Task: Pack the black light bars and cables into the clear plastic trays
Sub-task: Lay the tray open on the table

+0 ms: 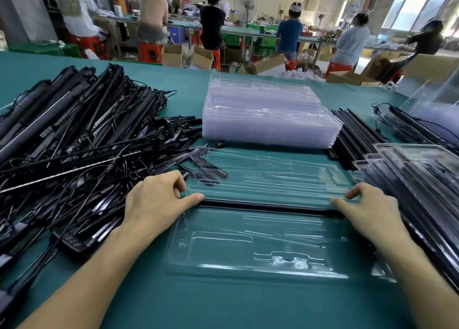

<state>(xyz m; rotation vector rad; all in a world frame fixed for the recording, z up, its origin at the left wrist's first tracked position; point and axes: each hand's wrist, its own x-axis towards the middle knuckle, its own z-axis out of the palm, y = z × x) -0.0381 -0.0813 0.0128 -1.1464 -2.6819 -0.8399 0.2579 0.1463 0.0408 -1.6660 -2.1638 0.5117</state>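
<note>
Nearest me at 6 o'clock is bare green table (pixel 223 304), open room between my forearms. Beyond it the clear tray (pixel 248 241) lies opened flat, with one black light bar (pixel 268 206) lying across its middle line from 9 to 3 o'clock.

My left hand (pixel 154 199) is at the bar's 9 o'clock end. The thumb is stretched out against that end, and the other fingers are bent apart from it, tips on the tray, gripping nothing. My right hand (pixel 367 204) does the same at the 3 o'clock end.

The heap of bars and cables (pixel 74 142) at 10 o'clock reaches the tray's far left corner. Filled trays (pixel 422 179) crowd its 3 o'clock edge. At 12 o'clock, past a strip of table, stands the stack of empty trays (pixel 268 119).
</note>
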